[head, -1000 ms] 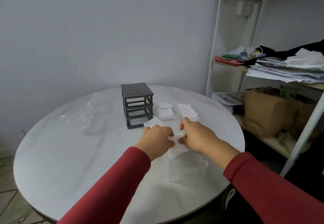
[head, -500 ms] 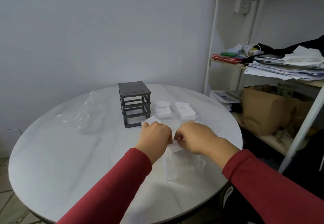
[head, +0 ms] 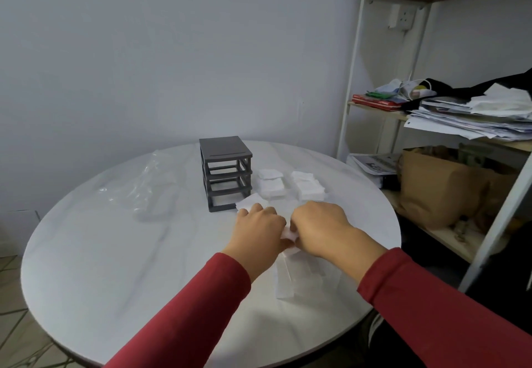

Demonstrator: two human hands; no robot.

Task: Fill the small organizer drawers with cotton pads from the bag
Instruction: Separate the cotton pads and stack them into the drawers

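A dark grey organizer frame (head: 226, 173) stands on the round white table (head: 115, 252), its three slots without drawers. Two clear drawers holding white cotton pads, one (head: 271, 185) nearer the frame and one (head: 308, 186) further right, sit to the frame's right. My left hand (head: 259, 230) and my right hand (head: 321, 228) meet in front of the frame and together pinch a small stack of cotton pads (head: 288, 234). Below my hands lies a clear drawer (head: 305, 278). One loose pad (head: 247, 202) peeks out beyond my left hand. A crumpled clear plastic bag (head: 149, 186) lies left of the frame.
A white metal shelf unit (head: 349, 102) stands right of the table, loaded with paper stacks (head: 472, 120), a brown paper bag (head: 440, 186) and magazines. A plain wall is behind the table. Tiled floor shows at the lower left.
Both hands have drawn closer together and curled round the pad stack; the right hand's fingers, spread earlier, are now tucked in. The view shifted slightly.
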